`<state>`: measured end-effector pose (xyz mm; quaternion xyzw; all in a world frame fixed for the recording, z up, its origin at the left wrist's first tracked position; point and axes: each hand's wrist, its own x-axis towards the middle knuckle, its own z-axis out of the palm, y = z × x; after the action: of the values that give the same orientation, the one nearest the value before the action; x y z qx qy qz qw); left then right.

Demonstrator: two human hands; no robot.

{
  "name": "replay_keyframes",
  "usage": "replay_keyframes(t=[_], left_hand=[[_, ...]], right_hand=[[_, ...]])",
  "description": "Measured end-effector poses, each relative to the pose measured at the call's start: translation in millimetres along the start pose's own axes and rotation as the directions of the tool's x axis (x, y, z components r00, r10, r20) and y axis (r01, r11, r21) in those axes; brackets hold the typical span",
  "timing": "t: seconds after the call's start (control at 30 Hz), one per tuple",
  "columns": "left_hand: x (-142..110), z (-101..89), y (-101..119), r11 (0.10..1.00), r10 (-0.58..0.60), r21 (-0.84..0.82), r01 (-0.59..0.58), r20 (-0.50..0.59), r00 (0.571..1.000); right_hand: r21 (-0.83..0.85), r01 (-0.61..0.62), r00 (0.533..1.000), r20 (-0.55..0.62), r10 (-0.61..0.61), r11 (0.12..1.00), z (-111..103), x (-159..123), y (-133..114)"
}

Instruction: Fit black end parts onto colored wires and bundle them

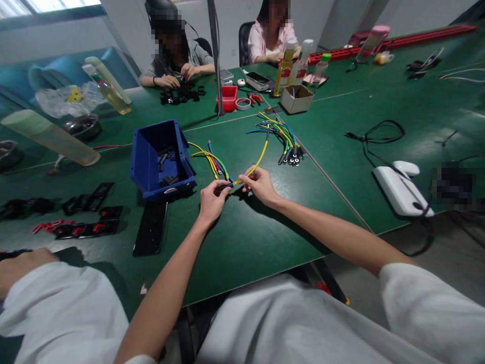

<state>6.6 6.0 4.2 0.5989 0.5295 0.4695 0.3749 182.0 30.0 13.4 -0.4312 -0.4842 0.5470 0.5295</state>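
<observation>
Left hand pinched closed on small black tubular sleeve; right hand pinched closed on thin yellow plastic-coated cable near its end. Cable end lies between the hands, at the sleeve; contact unclear. Cable's long axis curves up and away from right hand, the nearer one. Left of grip: blue open-topped plastic bin, smooth-walled. Beyond right hand: loose multicoloured cable bundle, shiny metal ring ends.

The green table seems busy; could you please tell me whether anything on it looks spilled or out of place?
Nothing looks spilled. One small oddity: a pale scrap on the table beside the left forearm, lying alone, away from the blue bin and the held yellow wire.
</observation>
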Motion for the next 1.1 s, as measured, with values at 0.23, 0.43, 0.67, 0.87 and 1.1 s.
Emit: replay_keyframes(t=[0.23,0.43,0.67,0.87,1.1], left_hand=[[-1.1,-0.1,4.0,1.000,-0.005,-0.017,0.005,0.006,1.000],[-1.3,-1.1,5.6,1.000,0.010,-0.009,-0.010,0.008,1.000],[-1.6,-1.8,5.5,0.999,0.022,0.027,-0.022,0.008,1.000],[-2.0,-1.3,5.7,0.999,0.015,0.039,-0.015,0.007,1.000],[-2.2,-1.8,4.9,0.999,0.020,0.044,-0.021,0.017,1.000]], right_hand=[[0.010,-0.019,1.000,-0.017,0.019,1.000,2.3,-5.4,-3.6],[0.023,-0.023,0.999,-0.033,0.024,0.999,3.7,-10.1,0.1],[0.000,-0.019,0.999,-0.036,0.019,1.000,3.1,-8.2,2.8],[0.022,0.015,1.000,-0.017,-0.015,1.000,3.2,-9.2,3.3],[-0.011,-0.005,1.000,-0.020,0.005,1.000,4.4,-10.4,2.0]])
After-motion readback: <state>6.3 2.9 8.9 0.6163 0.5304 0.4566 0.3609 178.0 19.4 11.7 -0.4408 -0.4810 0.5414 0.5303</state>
